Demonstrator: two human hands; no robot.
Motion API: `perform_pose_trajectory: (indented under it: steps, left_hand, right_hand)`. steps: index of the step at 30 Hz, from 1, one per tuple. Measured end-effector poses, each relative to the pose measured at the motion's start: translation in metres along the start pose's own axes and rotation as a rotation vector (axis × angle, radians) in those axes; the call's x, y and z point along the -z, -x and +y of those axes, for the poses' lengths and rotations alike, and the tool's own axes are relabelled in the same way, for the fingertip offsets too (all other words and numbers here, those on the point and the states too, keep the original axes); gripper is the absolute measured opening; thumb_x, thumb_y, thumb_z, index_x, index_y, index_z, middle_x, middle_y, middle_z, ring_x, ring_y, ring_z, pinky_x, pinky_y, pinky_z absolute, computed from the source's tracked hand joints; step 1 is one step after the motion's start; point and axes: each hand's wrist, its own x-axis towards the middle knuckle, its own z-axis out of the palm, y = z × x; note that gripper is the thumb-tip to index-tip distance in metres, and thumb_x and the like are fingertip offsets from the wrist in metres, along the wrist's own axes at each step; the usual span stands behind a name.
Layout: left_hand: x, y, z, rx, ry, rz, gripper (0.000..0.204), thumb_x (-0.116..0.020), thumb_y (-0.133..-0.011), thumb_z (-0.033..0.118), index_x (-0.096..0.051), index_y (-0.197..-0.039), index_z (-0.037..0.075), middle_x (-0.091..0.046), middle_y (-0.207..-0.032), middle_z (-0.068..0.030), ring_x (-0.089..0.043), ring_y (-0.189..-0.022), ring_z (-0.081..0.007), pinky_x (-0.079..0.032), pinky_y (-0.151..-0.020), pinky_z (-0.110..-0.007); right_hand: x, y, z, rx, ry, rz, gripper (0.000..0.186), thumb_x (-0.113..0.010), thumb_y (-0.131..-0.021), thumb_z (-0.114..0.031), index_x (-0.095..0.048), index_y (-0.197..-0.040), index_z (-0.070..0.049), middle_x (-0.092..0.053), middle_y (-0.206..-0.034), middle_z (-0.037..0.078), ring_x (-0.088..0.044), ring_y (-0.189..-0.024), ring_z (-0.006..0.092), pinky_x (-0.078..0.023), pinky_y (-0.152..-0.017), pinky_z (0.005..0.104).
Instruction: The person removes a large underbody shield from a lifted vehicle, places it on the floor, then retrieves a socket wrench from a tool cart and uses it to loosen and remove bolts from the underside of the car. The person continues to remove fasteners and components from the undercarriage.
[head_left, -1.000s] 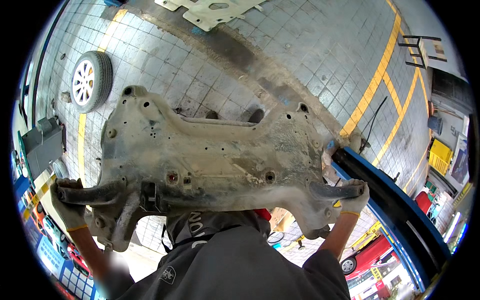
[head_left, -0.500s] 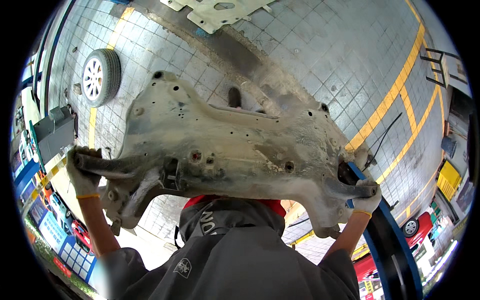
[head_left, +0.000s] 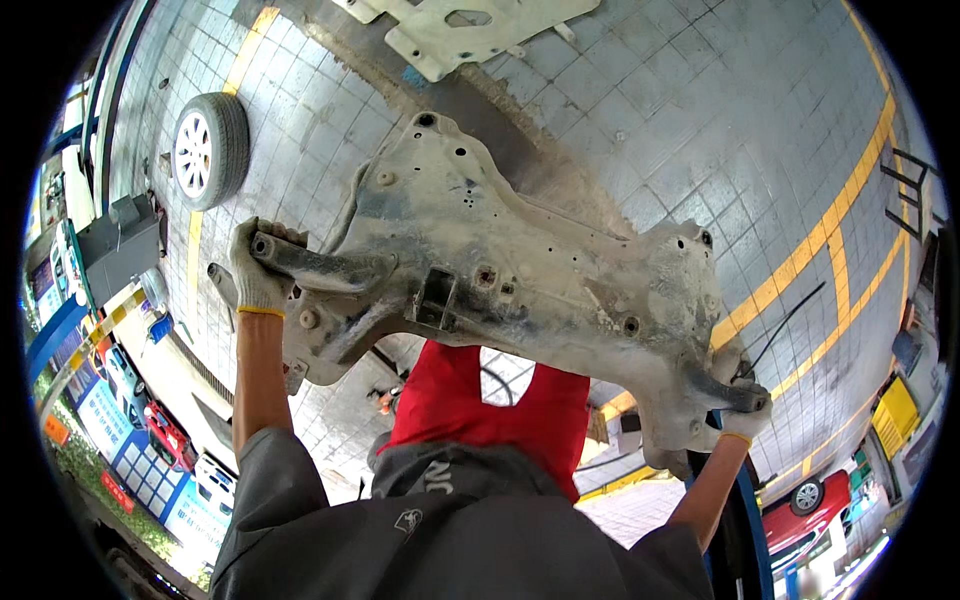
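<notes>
Shirt: dark grey shirt (head_left: 450, 545), pale emblem on the back, fills the lower middle.
Trousers: red trousers (head_left: 440, 400), just below the frame in view, partly covered by it.
Left hand: left hand (head_left: 258, 275), off-white knit glove with yellow cuff edge, closed around the tubular stub at the frame's left end; fingers curled over the tube.
Right hand: right hand (head_left: 758, 418), same glove type, wrapped on the stub at the right end; fingers partly hidden, exact curl can't be told.
Frame: big dirty metal frame (head_left: 540, 275), between both hands, above the floor; slanted in view, left end higher. Several round holes, square opening left of centre, dust and dark smears all over.
Post: blue-edged black beam (head_left: 745, 530), lower right, near the right forearm.
Floor: grey tiled floor (head_left: 640, 130) with yellow lines (head_left: 775, 285); black rod (head_left: 788, 330) lying right of the frame.
Wheel: tyre on silver multi-spoke rim (head_left: 208, 152), left, well apart from the frame.
Plate: flat pale metal plate (head_left: 470, 42) with cutouts, top edge of view.
Left side: grey box (head_left: 120, 248).
Right side: yellow crate (head_left: 897, 408); red car (head_left: 810, 505) farther off.
</notes>
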Motion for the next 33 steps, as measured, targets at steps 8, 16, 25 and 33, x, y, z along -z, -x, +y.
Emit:
perform_pose_trajectory:
  steps: [8, 16, 25, 33]
  left_hand:
    - [-0.002, -0.001, 0.017, -0.024, 0.008, -0.058, 0.024, -0.061, -0.097, 0.024, -0.059, -0.078, 0.011, -0.065, -0.075, -0.0097, -0.066, -0.070, -0.0320, -0.060, -0.081, -0.052]
    - [0.001, -0.023, 0.011, -0.003, -0.031, -0.047, 0.027, -0.058, -0.101, 0.026, -0.062, -0.081, 0.008, -0.068, -0.077, -0.0112, -0.071, -0.075, -0.0354, -0.063, -0.084, -0.055]
    - [0.007, -0.035, 0.014, -0.012, -0.069, -0.158, 0.030, -0.058, -0.101, 0.029, -0.061, -0.079, 0.009, -0.067, -0.078, -0.0121, -0.067, -0.074, -0.0326, -0.061, -0.089, -0.054]
    - [0.011, -0.035, -0.006, 0.022, 0.035, -0.076, 0.027, -0.060, -0.100, 0.027, -0.058, -0.079, 0.010, -0.064, -0.077, -0.0110, -0.063, -0.072, -0.0327, -0.058, -0.082, -0.053]
  right_hand:
    - [-0.036, 0.023, 0.018, -0.070, -0.256, 0.050, 0.023, -0.050, -0.101, -0.027, -0.061, -0.089, -0.012, -0.067, -0.088, 0.009, -0.064, -0.083, 0.0301, -0.057, -0.087, 0.0521]
    - [-0.057, 0.055, 0.031, -0.134, -0.323, 0.180, 0.021, -0.059, -0.096, -0.026, -0.060, -0.081, -0.012, -0.067, -0.089, 0.006, -0.063, -0.084, 0.0302, -0.055, -0.085, 0.0493]
    - [-0.036, 0.031, 0.041, -0.123, -0.273, 0.214, 0.026, -0.052, -0.099, -0.032, -0.063, -0.089, -0.010, -0.069, -0.095, 0.013, -0.066, -0.091, 0.0335, -0.057, -0.087, 0.0534]
    - [-0.032, 0.019, 0.047, -0.109, -0.248, 0.244, 0.026, -0.053, -0.100, -0.033, -0.060, -0.087, -0.011, -0.068, -0.091, 0.011, -0.065, -0.087, 0.0327, -0.057, -0.087, 0.0550]
